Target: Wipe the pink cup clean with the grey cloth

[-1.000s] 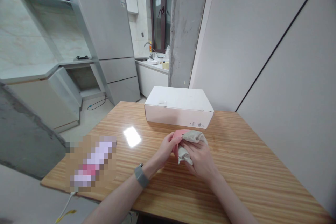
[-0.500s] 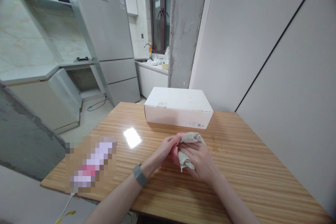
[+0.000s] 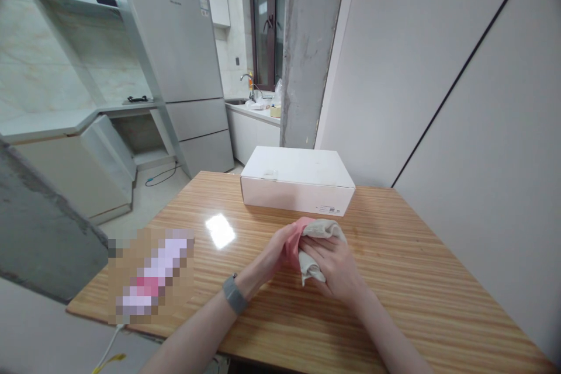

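Beige cloth (image 3: pixel 312 272) was bunched between our two hands, together with a pink cloth (image 3: pixel 291 247), near the front of the tabletop (image 3: pixel 407 269). Our right hand (image 3: pixel 333 272) was closed over the beige cloth, and it seemed to press so the folds did not open. Our left hand (image 3: pixel 272 258) gripped the pink cloth from the other side. A white box (image 3: pixel 298 184) stood just behind them. The fingers hid the cloth's inner part, and a blurred patch (image 3: pixel 151 276) hid what lay on the tabletop there.
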Demonstrator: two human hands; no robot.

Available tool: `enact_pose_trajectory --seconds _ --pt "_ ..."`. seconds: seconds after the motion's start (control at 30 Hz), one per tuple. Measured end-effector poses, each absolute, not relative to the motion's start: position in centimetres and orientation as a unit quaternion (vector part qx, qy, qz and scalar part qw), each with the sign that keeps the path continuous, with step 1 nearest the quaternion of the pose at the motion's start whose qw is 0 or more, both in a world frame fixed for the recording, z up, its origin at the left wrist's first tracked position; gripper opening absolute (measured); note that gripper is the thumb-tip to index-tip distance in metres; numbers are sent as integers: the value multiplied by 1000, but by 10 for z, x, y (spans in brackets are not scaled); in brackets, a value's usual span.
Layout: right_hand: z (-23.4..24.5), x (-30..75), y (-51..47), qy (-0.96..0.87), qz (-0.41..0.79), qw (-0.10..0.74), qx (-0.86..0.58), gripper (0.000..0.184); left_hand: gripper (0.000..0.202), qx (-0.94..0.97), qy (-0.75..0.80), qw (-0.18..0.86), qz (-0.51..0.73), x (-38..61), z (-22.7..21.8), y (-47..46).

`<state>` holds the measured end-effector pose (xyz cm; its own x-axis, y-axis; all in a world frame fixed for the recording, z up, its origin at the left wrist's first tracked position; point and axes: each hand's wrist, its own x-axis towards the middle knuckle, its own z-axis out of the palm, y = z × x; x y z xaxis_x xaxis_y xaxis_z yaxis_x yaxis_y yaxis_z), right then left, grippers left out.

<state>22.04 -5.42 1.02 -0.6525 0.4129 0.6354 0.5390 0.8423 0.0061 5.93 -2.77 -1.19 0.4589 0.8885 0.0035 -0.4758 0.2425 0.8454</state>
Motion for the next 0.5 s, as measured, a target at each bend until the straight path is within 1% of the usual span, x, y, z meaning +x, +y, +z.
enact_pose_trajectory --seconds 0.13,0.23,0.33,0.4,0.5 --pt "10 218 -55 -909 -64 316 -265 37 39 461 330 690 450 56 -11 -24" --pt "8 213 -55 -897 -52 315 -306 35 39 448 336 687 462 58 -15 -24" --pt "6 210 -54 -864 -56 328 -377 36 32 427 322 692 485 63 -20 -25" --pt "5 212 -53 -856 -53 330 -393 37 35 413 299 704 494 67 -21 -27" --pt "5 218 -51 -879 -59 323 -345 37 45 403 244 735 487 69 -19 -28"
